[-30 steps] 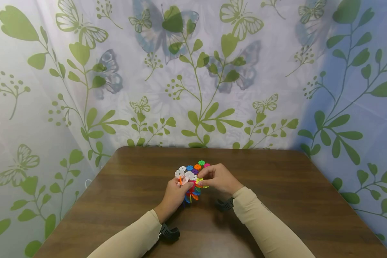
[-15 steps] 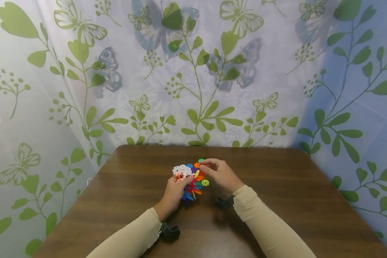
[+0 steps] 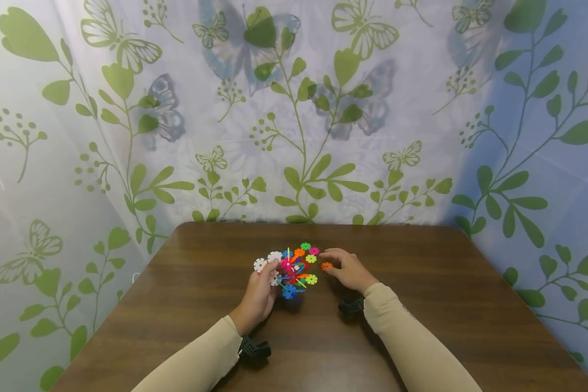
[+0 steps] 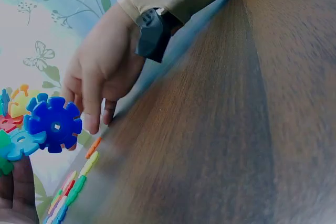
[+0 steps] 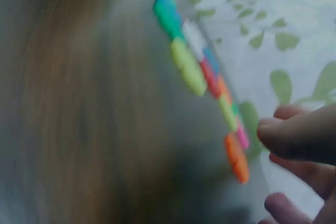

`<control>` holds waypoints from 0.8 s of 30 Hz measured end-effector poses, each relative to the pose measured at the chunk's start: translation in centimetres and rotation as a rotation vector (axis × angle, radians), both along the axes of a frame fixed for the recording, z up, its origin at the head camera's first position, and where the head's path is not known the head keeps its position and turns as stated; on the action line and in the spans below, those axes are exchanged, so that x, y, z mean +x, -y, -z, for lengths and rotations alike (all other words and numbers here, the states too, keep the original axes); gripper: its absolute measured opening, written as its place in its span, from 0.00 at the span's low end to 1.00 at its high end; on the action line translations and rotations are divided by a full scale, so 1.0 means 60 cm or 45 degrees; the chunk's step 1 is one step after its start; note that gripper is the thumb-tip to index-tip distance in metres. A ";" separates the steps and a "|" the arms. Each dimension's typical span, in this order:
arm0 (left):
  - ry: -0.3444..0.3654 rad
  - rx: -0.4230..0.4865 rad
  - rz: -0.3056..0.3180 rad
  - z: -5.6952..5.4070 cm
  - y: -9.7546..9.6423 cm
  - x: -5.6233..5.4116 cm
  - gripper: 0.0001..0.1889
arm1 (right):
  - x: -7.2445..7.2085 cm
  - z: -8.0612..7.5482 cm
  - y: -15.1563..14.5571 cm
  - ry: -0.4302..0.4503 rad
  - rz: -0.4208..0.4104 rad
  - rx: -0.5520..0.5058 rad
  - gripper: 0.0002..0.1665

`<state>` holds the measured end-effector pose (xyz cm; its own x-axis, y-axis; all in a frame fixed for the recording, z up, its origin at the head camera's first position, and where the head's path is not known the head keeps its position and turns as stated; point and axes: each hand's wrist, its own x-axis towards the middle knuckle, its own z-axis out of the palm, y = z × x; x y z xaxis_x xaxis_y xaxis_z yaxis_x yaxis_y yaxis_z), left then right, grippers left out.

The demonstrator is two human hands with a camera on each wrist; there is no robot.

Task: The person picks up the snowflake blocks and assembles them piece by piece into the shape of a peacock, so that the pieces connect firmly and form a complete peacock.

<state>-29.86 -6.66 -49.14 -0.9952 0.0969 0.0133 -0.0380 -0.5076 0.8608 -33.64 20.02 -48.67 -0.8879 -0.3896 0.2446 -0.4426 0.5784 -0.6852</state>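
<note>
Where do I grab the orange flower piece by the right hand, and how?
Probably pinch opposite edges of the orange flower piece with thumb and finger, coming down from the right, where the right hand is. It lies flat and thin, and the other pieces sit to its left.

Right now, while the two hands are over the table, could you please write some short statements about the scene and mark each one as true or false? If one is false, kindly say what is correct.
1. The left hand holds a cluster of flower-shaped pieces. True.
2. Close to the right hand, an orange piece lies on the table. True.
3. The right hand grips that orange piece. False: the right wrist view shows a gap between them.
4. The table is white. False: it is brown.
5. Both sleeves are beige. True.
6. Nothing is printed behind the table. False: the backdrop has a leaf and butterfly print.
</note>
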 end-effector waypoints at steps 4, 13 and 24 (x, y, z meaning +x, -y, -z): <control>-0.003 -0.018 0.002 0.000 0.002 0.000 0.19 | -0.007 0.015 -0.008 -0.089 -0.091 0.227 0.24; 0.003 -0.118 -0.047 -0.003 0.004 0.002 0.23 | -0.006 0.020 -0.014 -0.203 -0.025 0.184 0.13; 0.018 -0.153 -0.090 -0.002 0.002 0.008 0.17 | 0.002 0.014 -0.022 -0.061 0.010 0.121 0.09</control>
